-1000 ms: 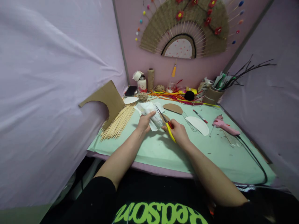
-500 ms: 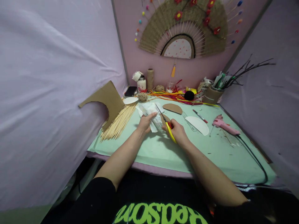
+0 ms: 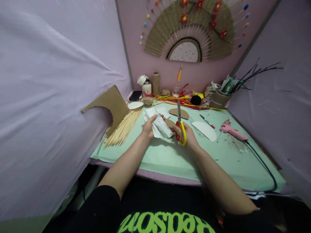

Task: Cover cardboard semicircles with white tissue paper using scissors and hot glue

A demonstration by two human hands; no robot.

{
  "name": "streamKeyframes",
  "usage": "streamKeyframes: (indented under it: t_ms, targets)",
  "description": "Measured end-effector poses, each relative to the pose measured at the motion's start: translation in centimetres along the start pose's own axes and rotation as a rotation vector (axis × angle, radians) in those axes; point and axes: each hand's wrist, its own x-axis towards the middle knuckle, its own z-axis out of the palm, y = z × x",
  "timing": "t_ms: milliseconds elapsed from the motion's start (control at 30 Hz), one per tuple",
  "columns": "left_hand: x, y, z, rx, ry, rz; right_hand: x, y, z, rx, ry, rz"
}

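My left hand (image 3: 148,127) is closed on a folded white sheet (image 3: 159,124), thumb on top; whether it is cloth or paper I cannot tell. In my right hand (image 3: 188,136) is a pair of scissors (image 3: 179,119) with red and yellow handles, blades pointing away from me and close together. The right fingertips touch the sheet's right end. Behind the sheet a brown cardboard piece (image 3: 169,123) shows in part. Farther back lies a brown cardboard half-disc (image 3: 179,113), and a white half-disc (image 3: 204,130) is to the right.
Thin wooden sticks (image 3: 123,129) and a cut cardboard sheet (image 3: 114,103) lie on the left. A pink glue gun (image 3: 234,131) with a black cord and a pen (image 3: 207,121) are on the right. Colourful strands (image 3: 170,98), jars and twine balls line the back, below a decorated fan (image 3: 189,32).
The scissors have come off the white sheet and swung upright in my right hand, blades now pointing straight away. The sheet has been turned and lies more spread between my hands.
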Motion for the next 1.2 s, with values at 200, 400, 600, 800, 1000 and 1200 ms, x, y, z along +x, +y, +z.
streamKeyframes:
  t_ms: [200, 400, 600, 800, 1000, 1200]
  targets:
    - [0.5, 0.2, -0.2, -0.050, 0.038, 0.060, 0.3, 0.4, -0.1, 0.017, -0.097, -0.024]
    - [0.3, -0.5, -0.3, 0.132, -0.091, -0.133, 0.0, -0.3, -0.1, -0.022, 0.053, -0.075]
    - [-1.0, -1.4, -0.5, 0.393, -0.288, -0.183, 0.0, -0.4, -0.4, -0.127, 0.127, -0.127]
    - [-0.3, -2.2, -0.5, 0.405, -0.150, -0.026, 0.0, -0.3, -0.5, -0.079, 0.092, -0.114]
    - [0.1, -3.4, -0.2, 0.633, 0.111, 0.316, 0.1, 0.2, -0.3, -0.131, 0.051, -0.120]
    - [-0.7, -2.9, 0.2, 0.549, -0.043, 0.230, 0.3, 0.6, -0.3, -0.092, 0.044, -0.111]
